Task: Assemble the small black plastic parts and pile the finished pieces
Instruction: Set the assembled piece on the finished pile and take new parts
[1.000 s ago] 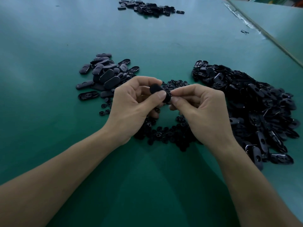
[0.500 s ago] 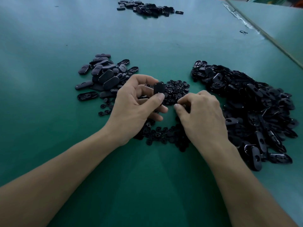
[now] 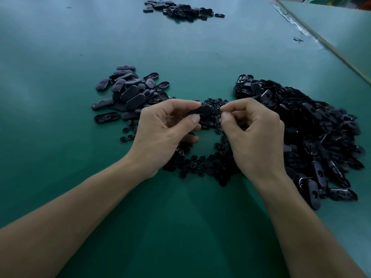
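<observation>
My left hand [image 3: 160, 135] pinches a black oval plastic piece [image 3: 202, 111] between thumb and fingers, held just above the table. My right hand [image 3: 253, 135] is close beside it, thumb and forefinger pinched together near the piece's right end; what they hold is too small to make out. Under and between both hands lies a scatter of small round black parts [image 3: 202, 163]. A pile of oval pieces [image 3: 128, 93] sits to the left, and a large heap of oval shells [image 3: 313, 129] to the right.
The green table [image 3: 60, 157] stretches all round. Another pile of black pieces [image 3: 180, 10] lies at the far edge. A seam with tape [image 3: 301, 29] runs along the right, with one small stray part [image 3: 298, 39] near it.
My right hand dropped to the small round parts, then rose again with fingers pinched, beside the oval piece. My left hand turned the oval piece from upright to lying flatter.
</observation>
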Demonstrator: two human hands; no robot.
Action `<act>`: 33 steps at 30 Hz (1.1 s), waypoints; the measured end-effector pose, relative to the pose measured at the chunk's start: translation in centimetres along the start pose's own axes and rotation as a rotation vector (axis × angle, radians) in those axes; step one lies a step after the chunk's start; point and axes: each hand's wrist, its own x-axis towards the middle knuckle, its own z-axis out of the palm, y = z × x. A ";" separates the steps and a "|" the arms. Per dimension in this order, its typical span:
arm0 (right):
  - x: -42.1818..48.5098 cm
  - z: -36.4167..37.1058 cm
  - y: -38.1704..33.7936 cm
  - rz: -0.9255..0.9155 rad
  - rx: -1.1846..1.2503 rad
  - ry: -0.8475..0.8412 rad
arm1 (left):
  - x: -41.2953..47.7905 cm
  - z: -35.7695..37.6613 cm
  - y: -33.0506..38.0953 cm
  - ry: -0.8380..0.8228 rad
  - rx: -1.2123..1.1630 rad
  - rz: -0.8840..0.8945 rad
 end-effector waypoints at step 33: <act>-0.3 0.3 -0.8 -0.005 0.092 -0.195 | -0.3 0.3 -0.3 -0.026 0.185 0.077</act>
